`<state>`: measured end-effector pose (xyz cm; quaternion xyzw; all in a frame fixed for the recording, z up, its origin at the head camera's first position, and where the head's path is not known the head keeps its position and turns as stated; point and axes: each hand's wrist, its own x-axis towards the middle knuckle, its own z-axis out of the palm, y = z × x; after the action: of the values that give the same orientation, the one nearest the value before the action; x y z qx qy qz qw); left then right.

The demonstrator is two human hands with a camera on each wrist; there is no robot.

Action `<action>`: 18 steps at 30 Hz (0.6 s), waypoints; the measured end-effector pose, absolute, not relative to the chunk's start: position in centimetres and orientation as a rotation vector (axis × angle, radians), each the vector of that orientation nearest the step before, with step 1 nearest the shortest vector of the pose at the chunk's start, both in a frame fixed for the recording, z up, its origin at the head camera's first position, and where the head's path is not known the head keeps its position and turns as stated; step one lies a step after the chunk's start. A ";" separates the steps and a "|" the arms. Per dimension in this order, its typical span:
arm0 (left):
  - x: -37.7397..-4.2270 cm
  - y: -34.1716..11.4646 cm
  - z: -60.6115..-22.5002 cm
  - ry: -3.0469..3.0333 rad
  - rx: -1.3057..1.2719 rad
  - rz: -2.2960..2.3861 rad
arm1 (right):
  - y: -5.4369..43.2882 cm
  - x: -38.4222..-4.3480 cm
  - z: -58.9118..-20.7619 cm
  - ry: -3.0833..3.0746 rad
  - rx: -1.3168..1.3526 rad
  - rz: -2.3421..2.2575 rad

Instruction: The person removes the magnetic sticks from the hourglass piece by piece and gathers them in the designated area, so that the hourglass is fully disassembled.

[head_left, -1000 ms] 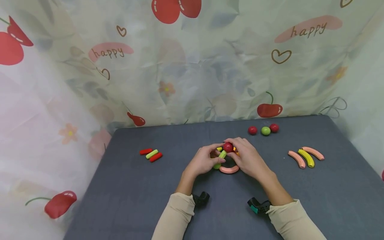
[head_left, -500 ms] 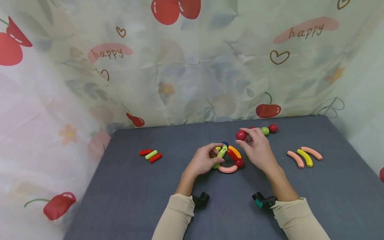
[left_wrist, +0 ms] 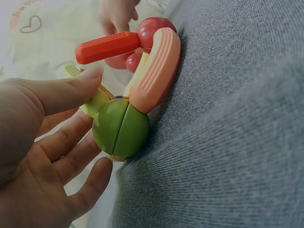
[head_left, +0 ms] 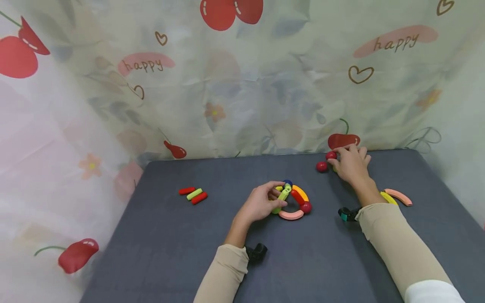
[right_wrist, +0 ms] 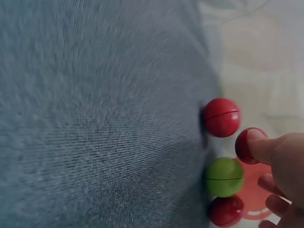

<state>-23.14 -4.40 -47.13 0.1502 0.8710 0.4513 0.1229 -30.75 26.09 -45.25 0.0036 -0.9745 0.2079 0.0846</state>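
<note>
My left hand (head_left: 261,203) pinches a light green rod (head_left: 283,195) that belongs to a ring of toy rods and balls on the table. In the left wrist view the ring shows a green ball (left_wrist: 121,129) beside the fingers, a pink curved rod (left_wrist: 157,71), a red ball (left_wrist: 154,31) and a red straight rod (left_wrist: 107,47) that leans up. An orange curved rod (head_left: 301,193) and a dark blue ball (head_left: 288,183) form its far side. At the back right, my right hand (head_left: 353,165) holds a loose red ball (right_wrist: 245,146) between thumb and fingers, above other balls.
Near the right hand lie a red ball (right_wrist: 222,117), a green ball (right_wrist: 224,177) and another red ball (right_wrist: 226,211). A yellow curved rod (head_left: 389,198) and a pink curved rod (head_left: 398,196) lie right, partly behind the forearm. Short red and green rods (head_left: 195,194) lie left.
The right hand has carried the red ball from above the ring to the balls at the back right. The left hand keeps its grip on the light green rod.
</note>
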 end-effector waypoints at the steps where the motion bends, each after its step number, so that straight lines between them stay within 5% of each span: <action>1: -23.1 -4.3 -47.2 2.537 0.442 1.319 | 26.3 -31.0 -45.4 -2.939 -0.003 0.605; 11: -22.9 -3.9 -47.3 2.508 0.468 1.337 | 26.5 -31.1 -45.5 -2.995 -0.016 0.540; 18: -23.2 -4.7 -47.0 2.539 0.445 1.334 | 22.4 -25.7 -43.5 -2.843 0.148 0.993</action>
<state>-23.18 -4.66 -47.01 0.1522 0.8685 0.4564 0.1191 -25.75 22.39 -43.50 0.0490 -0.9411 0.3285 0.0632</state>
